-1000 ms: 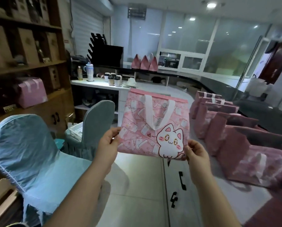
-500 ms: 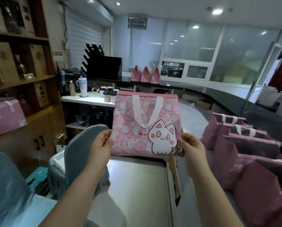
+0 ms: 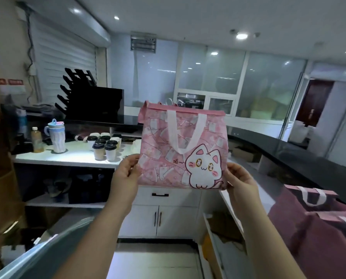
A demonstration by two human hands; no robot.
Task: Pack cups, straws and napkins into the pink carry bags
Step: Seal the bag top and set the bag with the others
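Bag (image 3: pixel 178 150) held up by both hands

Bag – pink, flat and upright – hangs in the air at the middle of the view, its white handle drooping down the front and a white cartoon cat printed at its lower right. The left hand (image 3: pixel 126 174) pinches the bag's lower left edge between thumb and curled fingers. The right hand (image 3: pixel 240 180) pinches the lower right corner the same way, just beside the cat.

Behind the bag and to its left runs a white counter (image 3: pixel 71 158). On it stands a cluster of lidded cups (image 3: pixel 104 146), near the bag's left edge but apart from it. Farther left of the bag stand a tall tumbler (image 3: pixel 56 137) with a handle and a bottle (image 3: pixel 36 141) of pale drink. A black screen (image 3: pixel 95 105) sits behind the cups.

Below the bag is a white cabinet (image 3: pixel 168 218) with dark handles. To the bag's lower right – well apart from it – more pink bags (image 3: pixel 317 222) stand open in a row, with a black countertop (image 3: pixel 288 156) curving past behind them.
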